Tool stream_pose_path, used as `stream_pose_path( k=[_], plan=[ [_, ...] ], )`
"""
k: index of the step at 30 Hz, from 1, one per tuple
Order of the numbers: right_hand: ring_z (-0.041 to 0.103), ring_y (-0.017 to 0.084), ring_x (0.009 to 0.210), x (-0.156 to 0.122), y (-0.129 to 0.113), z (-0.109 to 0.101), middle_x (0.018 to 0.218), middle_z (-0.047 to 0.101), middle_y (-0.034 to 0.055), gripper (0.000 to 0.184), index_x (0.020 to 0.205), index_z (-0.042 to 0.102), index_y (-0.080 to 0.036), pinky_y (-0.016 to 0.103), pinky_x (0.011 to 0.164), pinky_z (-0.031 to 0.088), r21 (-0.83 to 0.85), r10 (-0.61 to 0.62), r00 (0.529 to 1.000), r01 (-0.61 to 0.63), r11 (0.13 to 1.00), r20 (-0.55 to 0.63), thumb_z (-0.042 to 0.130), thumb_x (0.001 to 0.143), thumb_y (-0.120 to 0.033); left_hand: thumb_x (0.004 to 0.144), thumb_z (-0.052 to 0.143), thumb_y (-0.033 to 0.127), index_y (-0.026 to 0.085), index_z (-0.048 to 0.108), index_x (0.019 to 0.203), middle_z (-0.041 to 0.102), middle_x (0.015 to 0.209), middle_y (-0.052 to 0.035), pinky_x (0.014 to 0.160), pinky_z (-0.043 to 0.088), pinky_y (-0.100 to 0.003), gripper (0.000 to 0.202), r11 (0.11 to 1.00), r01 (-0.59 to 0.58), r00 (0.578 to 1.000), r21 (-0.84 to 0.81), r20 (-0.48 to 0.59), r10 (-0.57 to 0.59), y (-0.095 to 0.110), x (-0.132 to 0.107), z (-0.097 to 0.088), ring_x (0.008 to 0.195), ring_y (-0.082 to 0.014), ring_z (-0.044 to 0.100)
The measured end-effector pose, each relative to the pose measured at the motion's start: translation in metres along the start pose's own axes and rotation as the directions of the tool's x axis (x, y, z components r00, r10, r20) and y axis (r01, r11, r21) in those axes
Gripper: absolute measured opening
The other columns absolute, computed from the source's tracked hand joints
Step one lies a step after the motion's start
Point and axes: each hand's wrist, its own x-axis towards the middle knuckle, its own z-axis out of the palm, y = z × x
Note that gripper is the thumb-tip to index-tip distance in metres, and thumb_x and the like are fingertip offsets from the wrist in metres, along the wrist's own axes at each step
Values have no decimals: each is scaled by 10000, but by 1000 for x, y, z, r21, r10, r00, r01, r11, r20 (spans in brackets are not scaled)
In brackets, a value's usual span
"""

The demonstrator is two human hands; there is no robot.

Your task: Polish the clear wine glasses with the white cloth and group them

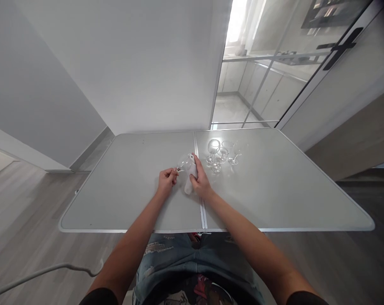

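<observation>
A clear stemmed glass (184,162) is held on its side above the table, its bowl toward the right. My left hand (168,180) is closed, pinching it at the stem end. My right hand (203,181) is wrapped around a white cloth (192,176), which is pressed against the bowl. Part of the cloth hangs below my right fingers. Where the cloth meets the glass, the rim is partly hidden.
Several more stemmed glasses (217,153) stand close together right of my right hand. The grey folding table (115,190) has a metal seam (203,218) down its middle. Behind it are a white wall (147,76) and a glass door (258,76).
</observation>
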Motion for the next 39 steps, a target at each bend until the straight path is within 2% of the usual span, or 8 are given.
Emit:
stream_pose_path(
  k=[5,13,18,25,28,31,35,39],
  plan=[
    [139,215,1602,3,-2,-2,1731,140,24,803,1641,201,-306,502,1307,217,-219,-238,966,254,942,100,344,902,-26,841,687,588,161,608,674,385,465,55,397,200,-222,465,1000,10,1000,14,3,-10,1,-1,0,417,-75,345],
    [368,228,1524,7,-1,-5,1488,591,60,628,1454,554,-230,550,1295,190,-418,-347,875,470,777,338,390,888,-13,869,657,555,150,609,668,423,503,41,465,267,-228,454,969,-112,992,220,88,95,3,-3,1,471,-82,357],
    [580,231,1317,7,-7,-5,1231,740,40,458,1201,702,-250,489,1231,286,-471,-329,900,432,769,287,466,861,-55,873,648,516,145,609,623,482,570,9,536,300,-247,449,910,-227,969,347,173,176,7,-7,4,561,-104,390],
    [663,223,946,13,-7,-16,965,758,49,326,944,717,-214,397,962,427,-420,-193,973,227,879,122,487,751,-87,841,682,533,141,655,601,450,537,13,539,259,-268,460,876,-252,956,411,245,160,11,-10,6,548,-104,353],
    [626,195,762,16,-4,-21,808,723,22,270,861,717,-221,332,767,455,-289,-14,1000,18,957,16,473,772,-148,849,676,519,140,659,594,436,533,18,541,246,-266,457,862,-269,946,430,287,151,10,-11,5,549,-99,343],
    [602,181,713,21,-1,-24,742,682,9,252,782,708,-225,298,690,465,42,191,979,-188,981,-73,457,806,-224,846,678,520,137,662,591,432,524,21,535,240,-260,460,863,-266,945,429,293,146,10,-12,5,541,-95,338],
    [601,183,701,24,0,-22,751,664,25,230,793,691,-209,290,635,498,530,466,884,-373,762,-48,525,813,-367,853,667,548,136,680,628,452,511,21,514,256,-252,470,891,-233,956,390,261,135,11,-11,4,511,-94,360],
    [606,185,669,23,1,-15,748,664,31,306,857,667,-203,294,596,525,733,608,793,-435,522,38,617,807,-501,859,652,604,134,689,670,442,479,30,486,279,-246,508,922,-157,968,354,239,73,12,-11,4,458,-93,377]
  ],
)
